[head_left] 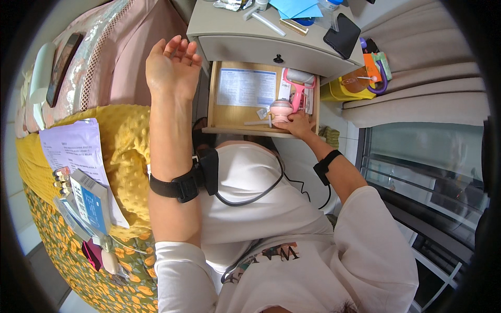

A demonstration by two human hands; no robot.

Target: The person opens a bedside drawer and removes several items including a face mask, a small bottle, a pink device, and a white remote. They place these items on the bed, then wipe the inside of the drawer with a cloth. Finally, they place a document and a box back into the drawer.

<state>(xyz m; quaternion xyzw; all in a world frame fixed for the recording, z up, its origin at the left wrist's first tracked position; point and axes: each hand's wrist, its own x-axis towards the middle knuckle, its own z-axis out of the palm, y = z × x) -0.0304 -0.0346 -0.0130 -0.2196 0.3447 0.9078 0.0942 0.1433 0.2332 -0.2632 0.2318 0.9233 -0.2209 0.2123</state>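
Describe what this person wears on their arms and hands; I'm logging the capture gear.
Both hands, the left hand and the right hand, are bare: no gloves or rings show. Each forearm carries a black strap; the left one holds a black box-shaped unit with a black cable running across the chest. White sleeves are pushed up above the elbows.

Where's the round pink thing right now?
The round pink thing sits in the open drawer, at its front right, under the right hand and beside a printed sheet.
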